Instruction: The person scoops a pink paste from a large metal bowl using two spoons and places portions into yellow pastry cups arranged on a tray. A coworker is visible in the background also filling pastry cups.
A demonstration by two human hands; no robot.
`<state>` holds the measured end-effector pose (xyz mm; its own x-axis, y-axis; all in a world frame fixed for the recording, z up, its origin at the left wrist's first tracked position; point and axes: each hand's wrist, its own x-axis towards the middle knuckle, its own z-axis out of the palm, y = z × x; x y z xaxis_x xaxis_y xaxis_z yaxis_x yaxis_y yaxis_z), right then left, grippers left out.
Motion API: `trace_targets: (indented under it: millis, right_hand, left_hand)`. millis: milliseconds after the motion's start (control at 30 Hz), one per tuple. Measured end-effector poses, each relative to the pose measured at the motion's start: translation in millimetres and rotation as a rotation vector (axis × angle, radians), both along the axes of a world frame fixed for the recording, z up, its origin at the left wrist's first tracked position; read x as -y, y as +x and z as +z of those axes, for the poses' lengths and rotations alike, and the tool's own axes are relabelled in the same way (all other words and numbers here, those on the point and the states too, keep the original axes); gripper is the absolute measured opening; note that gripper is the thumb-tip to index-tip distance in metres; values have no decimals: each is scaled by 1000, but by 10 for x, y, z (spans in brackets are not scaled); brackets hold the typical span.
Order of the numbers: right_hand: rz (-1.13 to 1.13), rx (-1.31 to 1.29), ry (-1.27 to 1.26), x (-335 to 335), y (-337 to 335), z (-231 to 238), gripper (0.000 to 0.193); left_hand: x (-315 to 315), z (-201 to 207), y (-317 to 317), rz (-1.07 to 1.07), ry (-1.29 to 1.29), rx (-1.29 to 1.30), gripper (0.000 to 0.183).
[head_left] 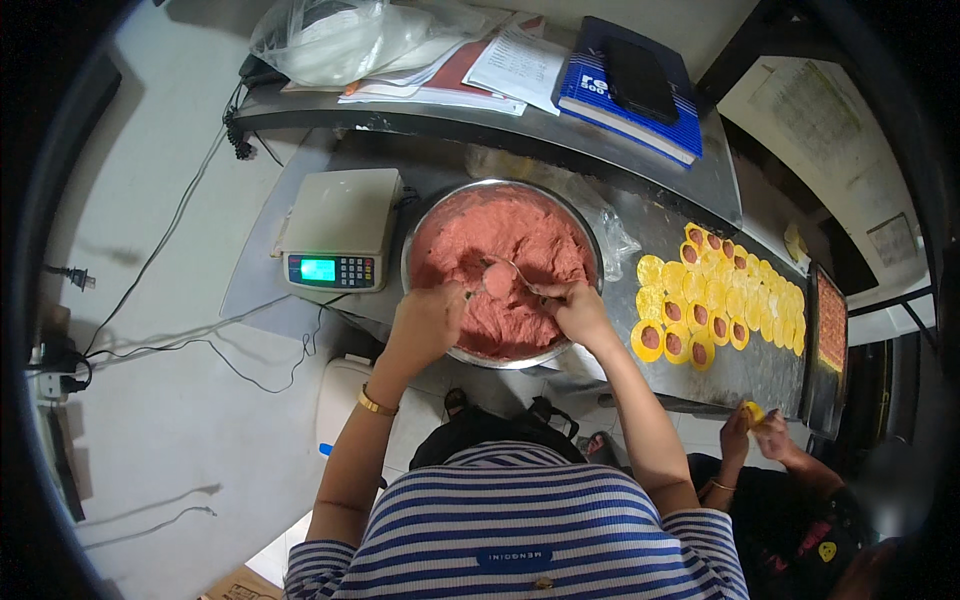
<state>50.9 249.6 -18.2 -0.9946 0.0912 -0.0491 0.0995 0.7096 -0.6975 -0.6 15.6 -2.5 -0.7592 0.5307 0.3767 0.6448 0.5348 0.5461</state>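
Observation:
A wide steel bowl (598, 262) holds a large mass of pink ground meat paste (540, 235). Over its middle is a spoon with a round lump of the paste (498, 281) in it. My right hand (580, 314), at the bowl's right side, is closed on the thin metal handle of that spoon. On the left side, my left hand (430, 320) is closed, with curled fingers close to the lump. Whatever those fingers hold, if anything, is too small to make out.
Left of the bowl stands a digital scale (340, 225) with a lit display. Yellow round wrappers (715, 290), several topped with pink filling, lie to the right. Beyond them is a filled tray (830, 325). A co-worker's hands (755, 430) hold a yellow wrapper. A shelf (430, 118) overhangs the back.

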Motion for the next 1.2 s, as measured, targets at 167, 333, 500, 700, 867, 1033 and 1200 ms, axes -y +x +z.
trace_targets:
  millis: [167, 333, 500, 700, 867, 1033, 1200]
  right_hand:
    - [-69, 12, 203, 226, 155, 163, 31]
    - [-90, -32, 278, 355, 315, 339, 37]
    - [-126, -74, 332, 206, 448, 405, 41]
    - [-133, -191, 317, 243, 381, 248, 45]
    - [30, -150, 401, 270, 364, 301, 46]
    - [-18, -195, 511, 38, 357, 320, 42]
    - [-26, -184, 42, -119, 283, 170, 31]
  left_hand:
    - [-165, -43, 74, -16, -236, -79, 15]
    - [-317, -60, 70, 69, -369, -39, 15]
    - [-353, -84, -100, 249, -265, -9, 18]
    - [-385, -56, -30, 212, -254, -42, 18]
    - [-414, -18, 33, 219, -241, -33, 20]
    - [-428, 53, 83, 200, -276, -56, 20]
    - [-502, 34, 126, 106, -261, -147, 16]
